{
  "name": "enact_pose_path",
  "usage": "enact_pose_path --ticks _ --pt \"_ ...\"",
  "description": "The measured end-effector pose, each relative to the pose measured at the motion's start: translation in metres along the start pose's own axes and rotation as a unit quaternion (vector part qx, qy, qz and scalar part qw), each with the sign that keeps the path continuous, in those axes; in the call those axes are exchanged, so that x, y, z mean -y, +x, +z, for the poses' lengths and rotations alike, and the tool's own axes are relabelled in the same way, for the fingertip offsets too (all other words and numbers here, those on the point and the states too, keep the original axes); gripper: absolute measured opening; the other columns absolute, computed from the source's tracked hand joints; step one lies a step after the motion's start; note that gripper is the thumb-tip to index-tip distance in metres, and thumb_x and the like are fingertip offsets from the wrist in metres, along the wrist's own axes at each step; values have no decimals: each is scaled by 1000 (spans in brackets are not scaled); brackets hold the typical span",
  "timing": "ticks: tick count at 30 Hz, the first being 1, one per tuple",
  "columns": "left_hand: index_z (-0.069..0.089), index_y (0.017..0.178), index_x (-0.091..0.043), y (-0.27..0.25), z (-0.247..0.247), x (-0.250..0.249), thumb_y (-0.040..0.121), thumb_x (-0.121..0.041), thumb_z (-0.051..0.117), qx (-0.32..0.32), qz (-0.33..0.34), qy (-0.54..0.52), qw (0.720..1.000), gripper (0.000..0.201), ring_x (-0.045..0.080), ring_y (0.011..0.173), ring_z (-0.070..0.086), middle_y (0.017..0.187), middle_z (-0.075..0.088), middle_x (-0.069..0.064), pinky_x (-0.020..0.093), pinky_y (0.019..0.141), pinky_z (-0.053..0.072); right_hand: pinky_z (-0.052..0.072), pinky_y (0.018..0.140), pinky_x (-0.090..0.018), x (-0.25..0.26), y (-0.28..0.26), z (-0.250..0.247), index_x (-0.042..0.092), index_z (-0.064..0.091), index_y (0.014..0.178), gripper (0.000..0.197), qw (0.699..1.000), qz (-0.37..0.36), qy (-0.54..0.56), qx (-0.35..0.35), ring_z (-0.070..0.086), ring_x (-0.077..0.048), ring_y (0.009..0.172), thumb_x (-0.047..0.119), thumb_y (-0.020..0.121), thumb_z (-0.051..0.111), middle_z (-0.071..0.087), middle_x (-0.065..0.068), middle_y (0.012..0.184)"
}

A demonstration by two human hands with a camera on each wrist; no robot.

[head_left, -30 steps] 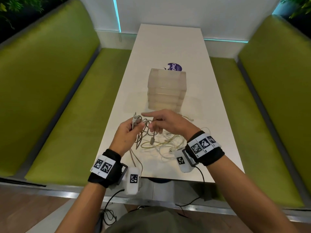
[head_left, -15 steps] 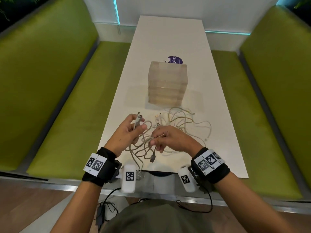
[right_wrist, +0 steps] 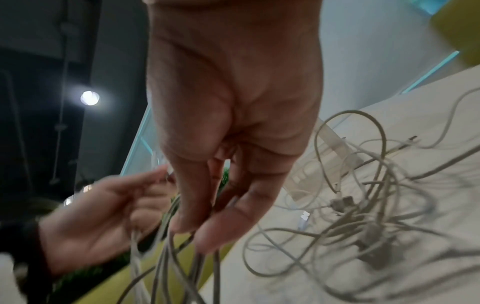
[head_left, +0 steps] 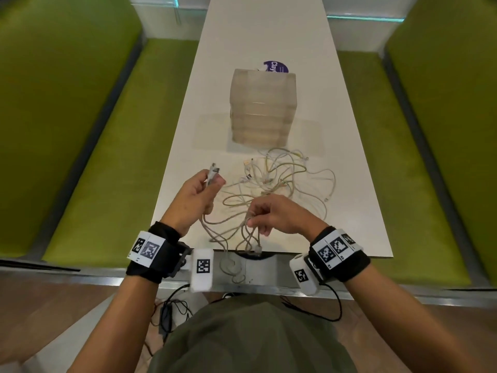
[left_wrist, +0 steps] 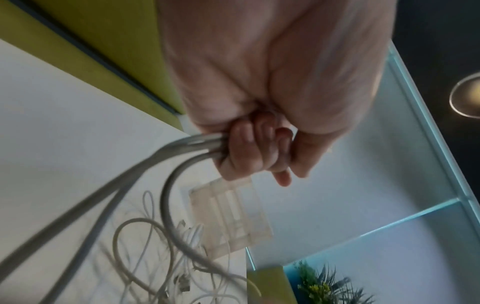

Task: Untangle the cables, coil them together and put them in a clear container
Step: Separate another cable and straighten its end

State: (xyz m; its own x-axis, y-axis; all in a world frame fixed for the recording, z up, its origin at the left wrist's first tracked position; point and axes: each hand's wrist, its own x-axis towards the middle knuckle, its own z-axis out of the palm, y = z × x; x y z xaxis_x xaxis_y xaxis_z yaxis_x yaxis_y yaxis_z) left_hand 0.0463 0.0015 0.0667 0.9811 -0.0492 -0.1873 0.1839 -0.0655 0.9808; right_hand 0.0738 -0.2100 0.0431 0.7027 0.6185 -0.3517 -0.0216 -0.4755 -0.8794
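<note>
A tangle of white and beige cables [head_left: 282, 181] lies on the white table [head_left: 269, 36] in front of a stack of clear containers [head_left: 263, 106]. My left hand [head_left: 199, 189] grips several cable ends, with a plug [head_left: 212, 170] sticking up from the fist; the left wrist view shows its fingers [left_wrist: 249, 152] curled round grey cables [left_wrist: 182, 148]. My right hand [head_left: 269, 214] pinches a bunch of cable loops [head_left: 250, 235] near the table's front edge. In the right wrist view its thumb and fingers [right_wrist: 207, 222] close on the strands [right_wrist: 192, 263]. One loop [head_left: 231, 267] hangs below the edge.
A purple round sticker [head_left: 277, 67] lies behind the container stack. Green benches [head_left: 94, 157] flank the table on both sides. A black adapter with wires [head_left: 166, 316] lies on the floor under the table's front edge.
My right hand has drawn back from over the tangle to the table's front edge, pulling cable loops with it. The left hand keeps its hold on the plug ends. More of the tangle shows.
</note>
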Motion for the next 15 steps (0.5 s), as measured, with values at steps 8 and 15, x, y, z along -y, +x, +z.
enact_pose_path --ticks 8,15 --pt "52 85 -12 4 -1 -5 100 -18 43 -20 16 -43 999 19 7 46 22 54 28 -11 18 44 25 53 68 -33 -39 2 26 22 52 103 34 988 74 -115 68 64 -18 69 14 78 72 69 -1 78" --pt "53 83 -14 5 -3 -12 100 -19 44 -34 22 -64 997 20 11 50 19 55 26 -10 20 45 24 55 68 -39 -52 1 26 15 58 93 26 969 117 -175 132 64 -25 70 5 74 72 67 -5 84"
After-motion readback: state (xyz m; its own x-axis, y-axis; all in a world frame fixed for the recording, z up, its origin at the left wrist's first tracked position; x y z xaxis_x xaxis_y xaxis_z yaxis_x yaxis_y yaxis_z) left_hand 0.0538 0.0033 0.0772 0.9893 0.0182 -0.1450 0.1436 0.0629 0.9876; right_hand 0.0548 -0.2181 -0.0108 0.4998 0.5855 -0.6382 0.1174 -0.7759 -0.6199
